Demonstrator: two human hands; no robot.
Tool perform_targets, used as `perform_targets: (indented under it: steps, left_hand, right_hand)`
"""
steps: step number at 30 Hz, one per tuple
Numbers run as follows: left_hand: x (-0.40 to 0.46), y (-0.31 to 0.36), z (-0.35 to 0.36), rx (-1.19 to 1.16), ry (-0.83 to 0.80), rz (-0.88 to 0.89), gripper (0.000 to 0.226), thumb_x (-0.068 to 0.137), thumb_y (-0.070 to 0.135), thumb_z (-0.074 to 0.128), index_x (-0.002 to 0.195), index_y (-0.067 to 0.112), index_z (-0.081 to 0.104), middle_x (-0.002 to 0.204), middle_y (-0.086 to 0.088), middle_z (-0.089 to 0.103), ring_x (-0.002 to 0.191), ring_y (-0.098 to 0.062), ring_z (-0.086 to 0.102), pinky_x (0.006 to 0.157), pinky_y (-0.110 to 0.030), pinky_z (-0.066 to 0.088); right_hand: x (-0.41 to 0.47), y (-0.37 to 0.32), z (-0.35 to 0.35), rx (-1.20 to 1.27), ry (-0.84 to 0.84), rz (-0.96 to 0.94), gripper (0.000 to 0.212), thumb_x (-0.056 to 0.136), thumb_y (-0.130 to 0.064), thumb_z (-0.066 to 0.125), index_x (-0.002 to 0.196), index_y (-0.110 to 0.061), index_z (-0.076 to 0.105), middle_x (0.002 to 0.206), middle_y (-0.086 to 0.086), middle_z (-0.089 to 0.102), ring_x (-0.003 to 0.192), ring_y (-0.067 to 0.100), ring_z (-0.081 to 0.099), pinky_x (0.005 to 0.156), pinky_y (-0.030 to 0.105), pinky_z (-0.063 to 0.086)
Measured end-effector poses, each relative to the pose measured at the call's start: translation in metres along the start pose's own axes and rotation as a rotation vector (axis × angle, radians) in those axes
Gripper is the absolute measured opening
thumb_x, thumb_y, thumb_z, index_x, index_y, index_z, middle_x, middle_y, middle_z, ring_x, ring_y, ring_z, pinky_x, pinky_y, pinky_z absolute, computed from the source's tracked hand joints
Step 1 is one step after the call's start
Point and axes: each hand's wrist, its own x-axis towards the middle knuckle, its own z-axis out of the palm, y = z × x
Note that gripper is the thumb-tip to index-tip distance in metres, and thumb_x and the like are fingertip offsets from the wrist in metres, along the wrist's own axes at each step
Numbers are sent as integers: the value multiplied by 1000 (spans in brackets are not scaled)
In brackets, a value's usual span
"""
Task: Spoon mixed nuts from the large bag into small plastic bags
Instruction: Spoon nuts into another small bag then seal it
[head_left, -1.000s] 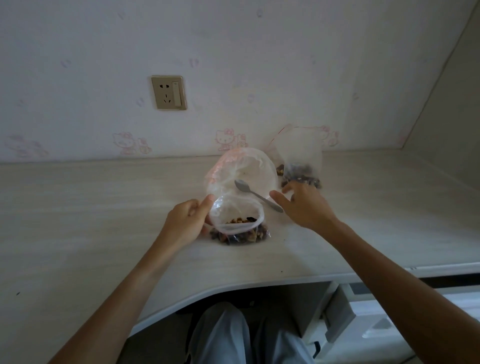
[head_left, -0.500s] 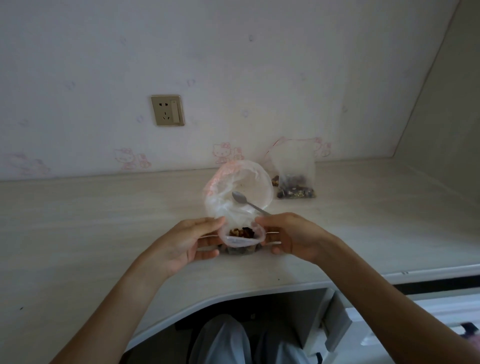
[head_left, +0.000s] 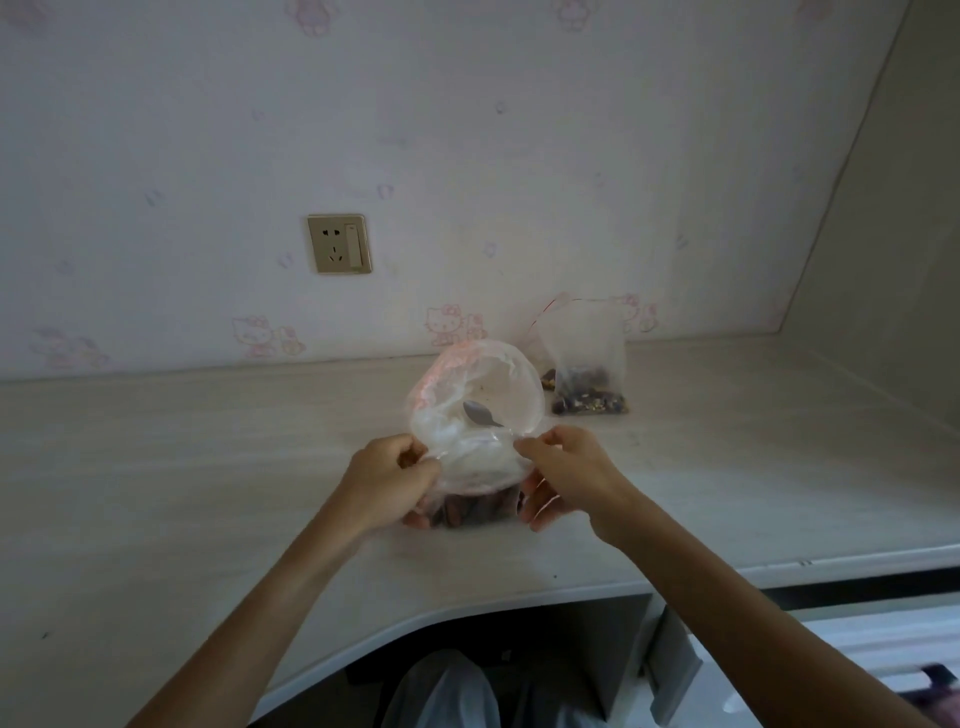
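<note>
Pale desk, papered wall behind; curved front edge below the grip. Left hand and right hand pinch small bag; large bag beyond right.

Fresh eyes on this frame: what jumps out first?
Both hands, left hand and right hand, pinch a small plastic bag of nuts at desk centre. Behind it gapes the large bag with a spoon inside. A filled bag stands by the wall.

Both forearms are bare up to the edge of the view — no sleeves, no watch, no rings on the left hand or the right hand. Below the desk, light grey trousers cover the legs.
</note>
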Motion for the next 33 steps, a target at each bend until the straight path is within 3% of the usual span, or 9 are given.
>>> perform_targets:
  steps: [5, 10, 15, 18, 23, 26, 27, 29, 33]
  left_hand:
    - [-5, 12, -14, -607, -475, -212, 33, 74, 33, 83, 99, 11, 81, 91, -10, 72, 74, -21, 71, 65, -38, 62]
    - [-2, 5, -14, -876, -554, -254, 55, 60, 33, 99, 108, 15, 80, 92, -3, 73, 80, -19, 74, 69, -38, 63]
    - [-2, 3, -8, -836, -414, -188, 32, 70, 32, 95, 96, 18, 82, 85, 0, 69, 70, -9, 68, 58, -27, 60]
    - [-2, 8, -11, -741, -281, -143, 27, 64, 27, 97, 85, 19, 82, 70, 2, 60, 60, -7, 59, 55, -25, 57]
    - [-5, 13, -8, -239, 125, 96, 15, 79, 4, 81, 73, 15, 74, 59, -2, 62, 57, -13, 58, 57, -37, 63]
    - [-4, 12, -8, 252, 371, 381, 19, 79, 12, 70, 68, 23, 60, 55, 6, 60, 52, -10, 59, 49, -24, 49]
    - [-6, 12, -8, 363, 382, 394, 18, 81, 17, 67, 71, 25, 56, 57, 7, 59, 53, -9, 59, 48, -23, 44]
    - [-7, 15, -7, 348, 280, 254, 11, 88, 24, 61, 78, 22, 56, 67, 5, 63, 55, -10, 62, 52, -33, 55]
    - [-9, 29, -8, -334, -50, -107, 17, 96, 20, 62, 85, 7, 64, 76, -10, 62, 58, -18, 66, 63, -46, 65]
  right_hand:
    - [-2, 8, -7, 557, -263, 85, 44, 103, -32, 57, 116, 8, 68, 100, 28, 73, 81, 33, 76, 66, 36, 63]
    - [-1, 21, -2, 862, -282, 78, 36, 101, -27, 55, 109, 3, 74, 94, 19, 72, 78, 27, 75, 64, 36, 63]
    - [-2, 17, 4, 798, -278, 25, 15, 93, -21, 70, 84, -9, 74, 70, 5, 57, 61, 17, 62, 58, 29, 58]
    - [-4, 11, 1, 546, -141, -64, 16, 91, -15, 75, 76, -12, 70, 65, 7, 55, 56, 20, 59, 54, 32, 55]
    - [-9, -1, 3, -194, 325, -377, 21, 84, -6, 71, 69, -4, 55, 54, 13, 58, 39, 15, 55, 37, 27, 47]
    - [-8, 1, 8, -556, 421, -472, 28, 85, -11, 65, 65, -17, 46, 53, -3, 51, 43, 8, 49, 39, 18, 38]
    - [-8, 0, 8, -584, 385, -424, 23, 88, -14, 63, 71, -18, 49, 60, -4, 56, 47, 9, 55, 42, 18, 41]
    - [-9, -4, 4, -356, 230, -252, 8, 96, -20, 59, 94, -12, 57, 75, 5, 66, 52, 17, 67, 47, 24, 52]
    - [-11, -9, -11, 164, -95, -61, 29, 100, -24, 63, 120, -3, 64, 86, 15, 69, 71, 23, 70, 67, 37, 61]
